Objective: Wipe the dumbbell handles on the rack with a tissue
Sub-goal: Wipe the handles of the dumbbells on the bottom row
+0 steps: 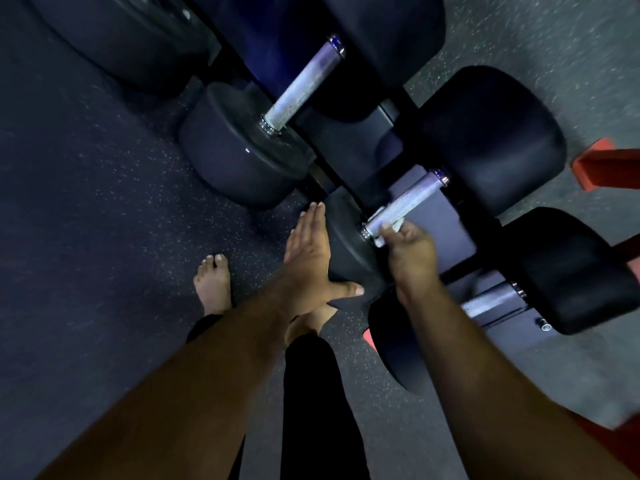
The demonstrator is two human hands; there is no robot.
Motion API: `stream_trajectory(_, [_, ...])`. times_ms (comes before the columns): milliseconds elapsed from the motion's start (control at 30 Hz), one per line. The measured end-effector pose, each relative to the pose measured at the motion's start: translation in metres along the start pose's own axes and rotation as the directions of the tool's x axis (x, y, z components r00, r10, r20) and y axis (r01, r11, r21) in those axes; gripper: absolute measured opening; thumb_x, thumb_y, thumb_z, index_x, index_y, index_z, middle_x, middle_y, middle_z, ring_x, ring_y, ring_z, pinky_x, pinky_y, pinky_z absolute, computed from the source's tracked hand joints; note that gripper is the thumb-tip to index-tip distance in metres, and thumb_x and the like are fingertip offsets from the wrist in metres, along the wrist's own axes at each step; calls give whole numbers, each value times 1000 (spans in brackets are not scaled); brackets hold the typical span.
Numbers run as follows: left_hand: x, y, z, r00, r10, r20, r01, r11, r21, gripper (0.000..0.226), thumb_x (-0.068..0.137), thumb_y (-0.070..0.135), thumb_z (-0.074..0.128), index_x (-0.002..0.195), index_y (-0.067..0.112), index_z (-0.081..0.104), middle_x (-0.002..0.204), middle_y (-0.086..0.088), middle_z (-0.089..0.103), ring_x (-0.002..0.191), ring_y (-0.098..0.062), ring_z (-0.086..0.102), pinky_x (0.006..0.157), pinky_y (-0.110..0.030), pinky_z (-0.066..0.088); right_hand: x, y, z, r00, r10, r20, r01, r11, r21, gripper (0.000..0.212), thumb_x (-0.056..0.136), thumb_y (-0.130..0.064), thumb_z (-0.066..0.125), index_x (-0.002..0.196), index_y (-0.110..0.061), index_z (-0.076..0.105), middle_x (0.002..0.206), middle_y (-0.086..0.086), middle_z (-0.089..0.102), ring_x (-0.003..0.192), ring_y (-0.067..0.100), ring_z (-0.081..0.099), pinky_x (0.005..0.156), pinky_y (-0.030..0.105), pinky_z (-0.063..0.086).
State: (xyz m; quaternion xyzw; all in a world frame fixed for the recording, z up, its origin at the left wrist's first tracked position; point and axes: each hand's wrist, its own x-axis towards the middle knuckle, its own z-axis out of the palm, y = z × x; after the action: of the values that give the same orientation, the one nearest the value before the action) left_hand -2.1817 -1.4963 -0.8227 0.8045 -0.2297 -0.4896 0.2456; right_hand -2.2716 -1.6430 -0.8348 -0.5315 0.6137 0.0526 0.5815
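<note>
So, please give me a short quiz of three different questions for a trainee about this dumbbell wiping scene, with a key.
1. True or false: the right hand holds the tissue against the middle dumbbell's handle.
2. What does the left hand touch? A) the floor B) the near weight head of the middle dumbbell C) a red bar
3. How many metal handles are at least partly visible?

Key: 1 true. 2 B, with straight fingers. 3 three: the far handle, the middle one, and the near handle.
</note>
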Motion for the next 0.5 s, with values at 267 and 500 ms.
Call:
stream_trajectory(267, [0,0,0,1000,1,3,-1,1000,9,149,62,54,90,159,13,-15,168,0,-16,154,-15,-15,126,-38,-5,-35,-8,-13,877,-444,183,480,820,-311,35,96,-6,58,127,-18,69,129,-10,66,123,5,60,110,32,44])
stream_trajectory(500, [0,-1,0,1000,-4,18,4,1000,-5,147,64,53,90,159,14,-15,168,3,-17,154,-12,-16,126,-37,-7,9,-37,-20,701,-175,692,644,-262,-719,62,95,-8,37,156,-17,28,163,4,26,153,21,14,122,50,-2])
